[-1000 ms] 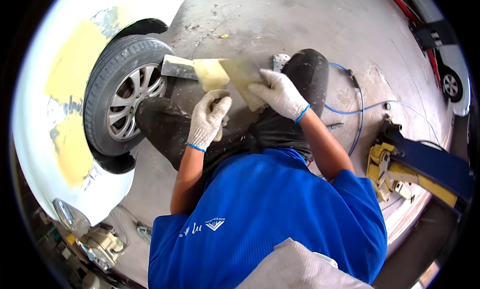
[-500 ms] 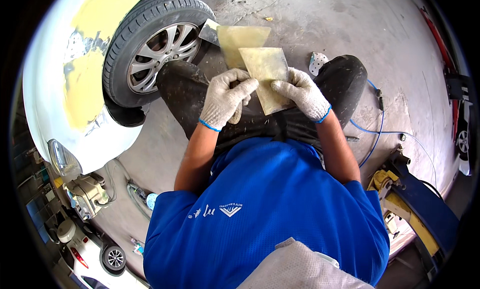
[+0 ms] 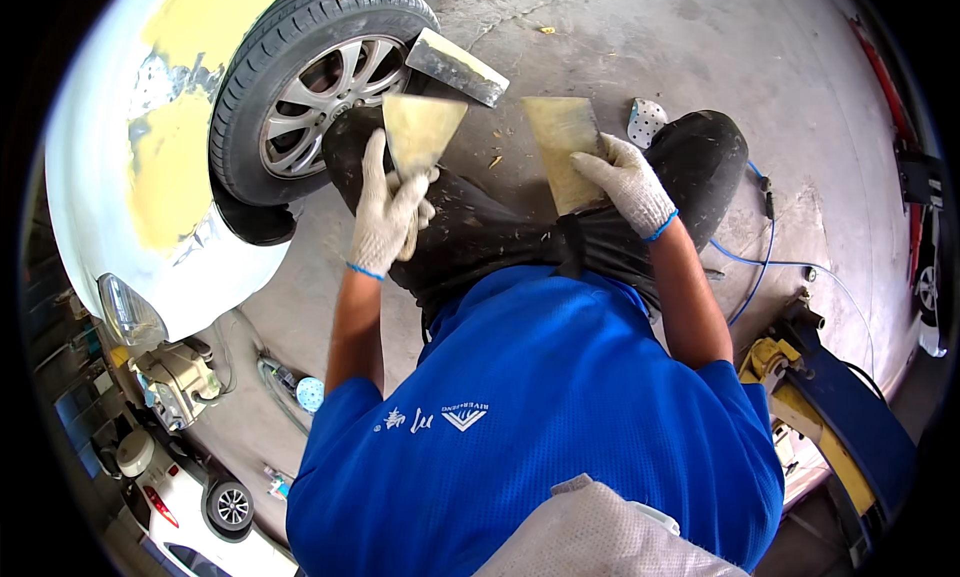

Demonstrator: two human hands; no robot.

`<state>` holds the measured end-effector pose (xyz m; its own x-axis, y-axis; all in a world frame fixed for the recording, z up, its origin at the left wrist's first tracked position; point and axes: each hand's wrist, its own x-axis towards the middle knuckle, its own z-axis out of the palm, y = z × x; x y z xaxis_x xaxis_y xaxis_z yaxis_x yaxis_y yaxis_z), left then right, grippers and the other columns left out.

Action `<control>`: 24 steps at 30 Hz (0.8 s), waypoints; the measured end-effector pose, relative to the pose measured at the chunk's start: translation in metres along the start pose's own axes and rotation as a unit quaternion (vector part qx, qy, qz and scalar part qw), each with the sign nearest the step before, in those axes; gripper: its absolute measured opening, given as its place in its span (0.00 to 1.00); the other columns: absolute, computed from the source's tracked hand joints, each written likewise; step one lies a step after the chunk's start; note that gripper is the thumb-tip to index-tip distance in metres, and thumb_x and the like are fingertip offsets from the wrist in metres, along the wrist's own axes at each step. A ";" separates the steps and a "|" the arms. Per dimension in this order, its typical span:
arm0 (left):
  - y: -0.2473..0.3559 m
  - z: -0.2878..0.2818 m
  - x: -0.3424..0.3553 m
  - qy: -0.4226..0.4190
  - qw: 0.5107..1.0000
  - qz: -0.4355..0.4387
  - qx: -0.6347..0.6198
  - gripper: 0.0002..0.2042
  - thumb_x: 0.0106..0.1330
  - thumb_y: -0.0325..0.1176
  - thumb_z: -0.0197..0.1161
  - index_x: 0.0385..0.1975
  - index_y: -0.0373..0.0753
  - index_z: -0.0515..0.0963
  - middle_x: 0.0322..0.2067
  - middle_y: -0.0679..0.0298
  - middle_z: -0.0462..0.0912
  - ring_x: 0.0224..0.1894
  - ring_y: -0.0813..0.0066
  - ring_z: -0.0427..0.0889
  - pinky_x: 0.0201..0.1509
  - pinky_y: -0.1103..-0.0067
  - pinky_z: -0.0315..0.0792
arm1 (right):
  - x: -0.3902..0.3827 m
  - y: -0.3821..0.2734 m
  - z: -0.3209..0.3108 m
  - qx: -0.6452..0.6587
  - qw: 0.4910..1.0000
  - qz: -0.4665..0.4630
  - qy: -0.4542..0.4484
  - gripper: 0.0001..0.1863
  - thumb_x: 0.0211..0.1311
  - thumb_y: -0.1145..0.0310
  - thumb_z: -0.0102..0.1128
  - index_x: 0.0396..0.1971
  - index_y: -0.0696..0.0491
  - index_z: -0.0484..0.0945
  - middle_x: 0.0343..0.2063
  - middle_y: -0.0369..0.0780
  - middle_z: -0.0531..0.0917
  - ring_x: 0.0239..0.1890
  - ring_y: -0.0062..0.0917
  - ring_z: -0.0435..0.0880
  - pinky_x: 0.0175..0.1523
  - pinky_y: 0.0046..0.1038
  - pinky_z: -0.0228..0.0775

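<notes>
My left hand [image 3: 384, 217], in a white knitted glove, grips the narrow end of a yellowish putty spreader [image 3: 422, 127]. Its wide edge points away from me, over my left knee. A second flat putty spreader [image 3: 561, 147], also yellowish and smeared, is pinched along its right side by my gloved right hand [image 3: 628, 185]. The two spreaders are apart, with my dark trousers below them. To the left, the car's body panel [image 3: 75, 167] carries patches of yellow filler [image 3: 172, 167] above and beside the wheel [image 3: 335, 107].
A flat board [image 3: 458, 67] with a pale yellow streak lies against the tyre. A dotted white pad [image 3: 647, 123] rests beyond my right knee. At the right are a blue hose [image 3: 768, 267] and blue-and-yellow lifting equipment [image 3: 835, 417]. A sander [image 3: 290, 382] lies at the lower left.
My hands have moved apart. The left spreader has swung left and nearer, uncovering more of the board by the tyre. My right hand has shifted slightly right.
</notes>
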<state>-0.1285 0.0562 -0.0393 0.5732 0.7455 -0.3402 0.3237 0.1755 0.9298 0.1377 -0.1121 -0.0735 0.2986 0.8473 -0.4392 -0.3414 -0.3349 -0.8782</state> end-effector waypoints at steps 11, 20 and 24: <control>-0.042 -0.025 -0.061 -0.133 0.947 -0.115 0.268 0.09 0.60 0.30 0.63 0.36 0.31 0.74 0.27 0.59 0.81 0.29 0.77 0.78 0.35 0.77 0.72 | 0.016 0.012 0.009 -0.061 0.998 -0.022 0.011 0.20 0.66 0.69 0.58 0.54 0.64 0.75 0.40 0.36 0.83 0.41 0.16 0.80 0.48 0.23 0.75; -0.021 -0.015 -0.053 -0.029 0.886 0.014 0.463 0.13 0.59 0.42 0.63 0.30 0.38 0.79 0.31 0.52 0.82 0.37 0.49 0.81 0.37 0.63 0.73 | 0.014 0.001 0.020 -0.043 0.997 -0.056 0.008 0.18 0.63 0.72 0.57 0.51 0.62 0.78 0.38 0.35 0.83 0.38 0.15 0.79 0.44 0.22 0.76; 0.003 -0.017 -0.041 -0.187 0.816 -0.092 0.540 0.15 0.58 0.46 0.62 0.24 0.39 0.82 0.26 0.55 0.84 0.33 0.52 0.84 0.38 0.65 0.77 | 0.011 -0.020 0.019 -0.042 0.996 -0.078 -0.031 0.17 0.64 0.70 0.60 0.50 0.61 0.79 0.38 0.34 0.83 0.38 0.13 0.78 0.45 0.21 0.74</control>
<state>-0.1642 0.0368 -0.0201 0.5650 0.4866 -0.6663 0.7881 -0.5572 0.2614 0.1307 -0.0877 -0.0569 0.2853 0.9151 -0.2851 -0.2178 -0.2278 -0.9491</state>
